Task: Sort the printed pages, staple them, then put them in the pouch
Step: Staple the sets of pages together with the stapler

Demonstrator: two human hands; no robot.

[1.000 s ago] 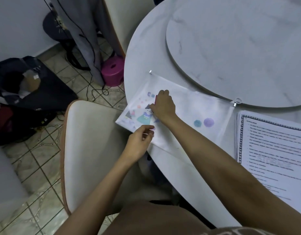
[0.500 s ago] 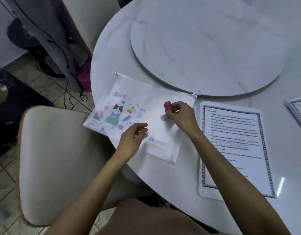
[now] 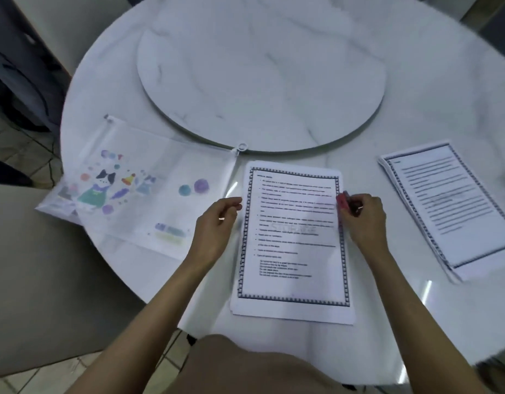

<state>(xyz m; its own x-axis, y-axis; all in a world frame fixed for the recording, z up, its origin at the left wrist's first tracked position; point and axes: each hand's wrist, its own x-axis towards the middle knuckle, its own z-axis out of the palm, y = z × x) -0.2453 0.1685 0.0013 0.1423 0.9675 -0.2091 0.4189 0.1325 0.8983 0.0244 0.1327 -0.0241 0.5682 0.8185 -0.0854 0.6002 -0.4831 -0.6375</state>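
Right hand (image 3: 362, 217) clenched round a small red tool (image 3: 343, 199), likely the stapler, its tip at the right edge of the middle stack (image 3: 293, 240), upper half. Left hand (image 3: 214, 223) just off the stack's left edge, fingers loosely curled, nothing seen in it. Stack lies flat on the bench (image 3: 416, 132) at frame centre, between the two hands, long axis running from the person toward the turntable (image 3: 259, 75). Second stack (image 3: 450, 206) at right of frame, tilted, apart from the right hand. Pouch (image 3: 137, 189) flat at left of frame, zip edge slanting from upper left down to its ring pull near the middle stack's top left corner; its lower left corner overhangs the bench edge. Judgement: stapling about to start. If the staple goes top left, the tool must cross the page. Left hand is nearer that corner and nearer the pouch.
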